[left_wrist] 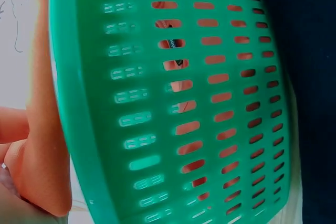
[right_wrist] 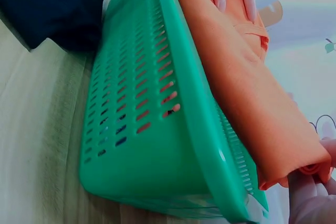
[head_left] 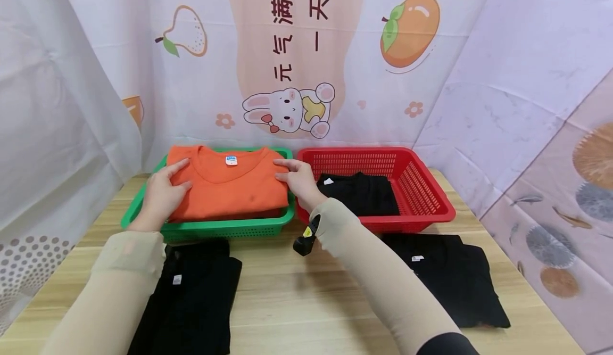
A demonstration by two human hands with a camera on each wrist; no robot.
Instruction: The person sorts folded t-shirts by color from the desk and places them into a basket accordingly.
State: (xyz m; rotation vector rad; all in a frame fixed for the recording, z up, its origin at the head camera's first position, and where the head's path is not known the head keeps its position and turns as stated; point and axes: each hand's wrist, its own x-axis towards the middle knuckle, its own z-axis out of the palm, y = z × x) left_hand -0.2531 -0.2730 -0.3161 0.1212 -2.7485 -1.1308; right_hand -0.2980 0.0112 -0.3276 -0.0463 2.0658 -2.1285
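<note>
A folded orange T-shirt (head_left: 230, 192) with a white and blue neck label lies in the green basket (head_left: 220, 230), bulging above its rim. At the shirt's left side, my left hand (head_left: 163, 192) holds the edge, with two digits on top and the rest partly hidden. My right hand (head_left: 300, 182) grips the opposite side; in the right wrist view its fingers (right_wrist: 304, 195) are at the folded end of the orange cloth. Through the slots of the green basket wall (left_wrist: 210, 98), orange fabric shows in the left wrist view.
Right of the green basket stands a red basket (head_left: 412, 219) with a folded black garment (head_left: 369, 195) inside. Folded black garments lie on the wooden table, one at front left (head_left: 196, 296) and one at front right (head_left: 455, 280). A printed cloth (head_left: 191, 105) hangs behind.
</note>
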